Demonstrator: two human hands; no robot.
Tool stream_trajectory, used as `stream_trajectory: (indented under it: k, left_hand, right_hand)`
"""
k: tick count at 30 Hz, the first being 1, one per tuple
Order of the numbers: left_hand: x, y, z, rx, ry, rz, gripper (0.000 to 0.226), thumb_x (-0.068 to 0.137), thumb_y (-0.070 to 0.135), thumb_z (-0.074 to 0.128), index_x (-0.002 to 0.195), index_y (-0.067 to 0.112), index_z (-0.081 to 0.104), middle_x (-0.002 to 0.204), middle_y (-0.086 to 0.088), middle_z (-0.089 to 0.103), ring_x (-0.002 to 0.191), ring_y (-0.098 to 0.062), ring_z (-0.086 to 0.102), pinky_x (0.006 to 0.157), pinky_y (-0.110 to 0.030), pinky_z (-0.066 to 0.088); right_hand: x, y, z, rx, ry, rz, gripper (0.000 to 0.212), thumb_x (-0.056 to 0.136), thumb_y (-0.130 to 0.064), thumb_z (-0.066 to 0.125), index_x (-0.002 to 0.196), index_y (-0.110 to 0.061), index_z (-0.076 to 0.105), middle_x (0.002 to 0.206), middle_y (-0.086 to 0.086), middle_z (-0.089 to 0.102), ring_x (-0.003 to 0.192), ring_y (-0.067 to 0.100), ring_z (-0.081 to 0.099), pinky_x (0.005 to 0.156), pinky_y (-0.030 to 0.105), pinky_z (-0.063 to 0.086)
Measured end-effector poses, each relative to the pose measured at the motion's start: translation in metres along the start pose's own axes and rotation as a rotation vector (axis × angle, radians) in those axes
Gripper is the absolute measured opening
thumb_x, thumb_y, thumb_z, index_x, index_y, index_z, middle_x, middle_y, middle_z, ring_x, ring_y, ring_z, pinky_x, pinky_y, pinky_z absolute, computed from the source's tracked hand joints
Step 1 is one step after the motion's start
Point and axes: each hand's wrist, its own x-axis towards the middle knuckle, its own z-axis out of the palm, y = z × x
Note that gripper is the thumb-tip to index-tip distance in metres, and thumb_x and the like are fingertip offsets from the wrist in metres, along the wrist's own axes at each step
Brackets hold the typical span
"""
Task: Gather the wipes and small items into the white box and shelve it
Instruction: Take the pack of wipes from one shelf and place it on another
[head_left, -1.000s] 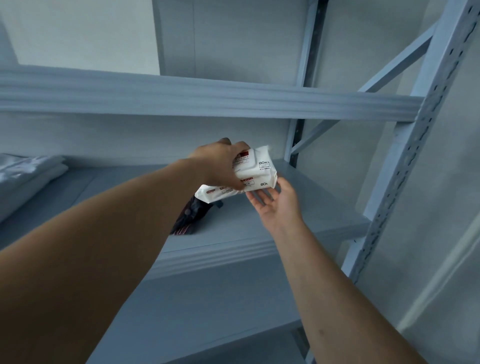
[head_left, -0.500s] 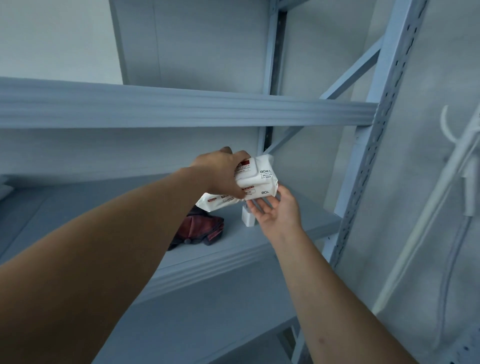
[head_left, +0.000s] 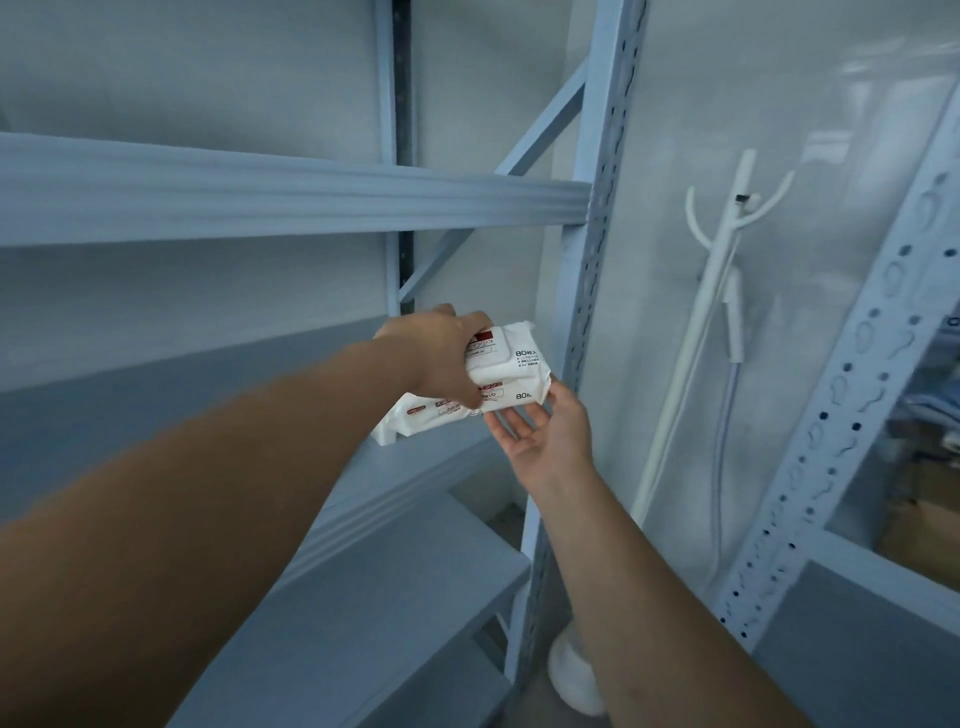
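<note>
Up by the grey shelf (head_left: 291, 208), the left hand (head_left: 441, 358) clamps two stacked wipe packs (head_left: 506, 369) from above, held in the air; the right hand (head_left: 545, 436) lies open, palm up, fingertips touching the lower pack's underside.

— What's your left hand (head_left: 439, 358) got?
— Two stacked wipe packs (head_left: 498, 371), gripped from above, held over the shelf (head_left: 218, 395).
— And your right hand (head_left: 545, 434)?
— Palm up, open, fingertips touching the lower pack's underside. A white rack (head_left: 722, 270) stands beyond the post (head_left: 597, 249).

A white coat stand (head_left: 701, 332) leans between two blue-grey racks (head_left: 597, 260), possibly touching neither.
</note>
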Motion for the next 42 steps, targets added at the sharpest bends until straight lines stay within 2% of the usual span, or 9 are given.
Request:
stream_trajectory:
  k: [7,10,15,19,27,32,35,38,42]
  left_hand:
    - [0.032,0.079,0.019,-0.038,-0.029,0.202,0.095,0.050,0.067,0.073,0.135,0.042,0.038,0.104,0.007,0.048,0.088,-0.019,0.055,0.064,-0.031,0.043]
    - [0.042,0.122,0.031,-0.085,-0.063,0.292,0.094,0.050,0.066,0.074,0.133,0.041,0.039,0.102,0.007,0.048,0.088,-0.020,0.056,0.068,-0.033,0.045]
    - [0.048,0.206,0.049,-0.096,-0.134,0.437,0.095,0.051,0.064,0.075,0.135,0.040,0.038,0.105,0.004,0.047,0.091,-0.023,0.057,0.074,-0.038,0.050]
    - [0.045,0.281,0.057,-0.095,-0.167,0.533,0.093,0.055,0.062,0.076,0.136,0.037,0.039,0.105,0.002,0.048,0.090,-0.024,0.059,0.078,-0.042,0.053]
    - [0.042,0.448,0.051,-0.106,-0.164,0.689,0.089,0.057,0.062,0.077,0.134,0.036,0.041,0.100,0.004,0.048,0.091,-0.021,0.054,0.079,-0.041,0.052]
    - [0.038,0.555,0.045,-0.106,-0.126,0.794,0.093,0.053,0.065,0.077,0.134,0.036,0.042,0.114,0.003,0.054,0.102,-0.023,0.054,0.086,-0.042,0.051]
    - [0.033,0.615,0.040,-0.107,-0.139,0.836,0.091,0.050,0.068,0.075,0.130,0.038,0.044,0.109,0.002,0.052,0.100,-0.025,0.057,0.083,-0.043,0.050]
    - [0.027,0.669,0.035,-0.116,-0.109,0.900,0.089,0.052,0.067,0.076,0.130,0.039,0.042,0.106,0.004,0.051,0.096,-0.022,0.055,0.077,-0.039,0.050]
    - [0.019,0.735,0.034,-0.127,-0.078,1.006,0.093,0.053,0.064,0.077,0.135,0.034,0.043,0.119,0.002,0.057,0.102,-0.023,0.056,0.077,-0.035,0.048]
  right_hand:
    - [-0.021,-0.047,-0.062,0.050,0.148,-0.124,0.018,0.089,-0.025,0.065,0.095,-0.011,0.074,0.091,0.012,0.077,0.095,0.032,0.072,0.075,0.042,0.062]
    - [-0.033,-0.070,-0.096,0.071,0.228,-0.175,0.018,0.089,-0.025,0.065,0.096,-0.011,0.074,0.097,0.012,0.075,0.095,0.032,0.072,0.077,0.042,0.062]
    - [-0.063,-0.102,-0.160,0.148,0.366,-0.250,0.033,0.089,-0.025,0.064,0.117,-0.009,0.069,0.115,0.015,0.071,0.102,0.034,0.071,0.078,0.044,0.061]
    - [-0.089,-0.136,-0.212,0.185,0.447,-0.312,0.031,0.091,-0.028,0.062,0.116,-0.012,0.070,0.115,0.013,0.070,0.102,0.032,0.069,0.086,0.046,0.060]
    - [-0.149,-0.235,-0.317,0.214,0.560,-0.433,0.033,0.092,-0.028,0.060,0.118,-0.009,0.068,0.117,0.015,0.070,0.105,0.033,0.069,0.080,0.045,0.061]
    - [-0.191,-0.299,-0.380,0.205,0.615,-0.527,0.023,0.091,-0.027,0.057,0.100,-0.012,0.071,0.098,0.011,0.068,0.090,0.029,0.068,0.079,0.042,0.061]
    - [-0.217,-0.334,-0.415,0.191,0.649,-0.576,0.019,0.089,-0.029,0.058,0.090,-0.017,0.072,0.081,0.005,0.073,0.078,0.025,0.070,0.080,0.042,0.061]
    - [-0.242,-0.364,-0.445,0.190,0.704,-0.629,0.023,0.089,-0.030,0.057,0.097,-0.016,0.072,0.083,0.005,0.075,0.080,0.026,0.072,0.085,0.044,0.060]
    - [-0.269,-0.399,-0.481,0.205,0.802,-0.701,0.027,0.087,-0.029,0.054,0.100,-0.015,0.073,0.091,0.008,0.075,0.084,0.027,0.072,0.081,0.042,0.061]
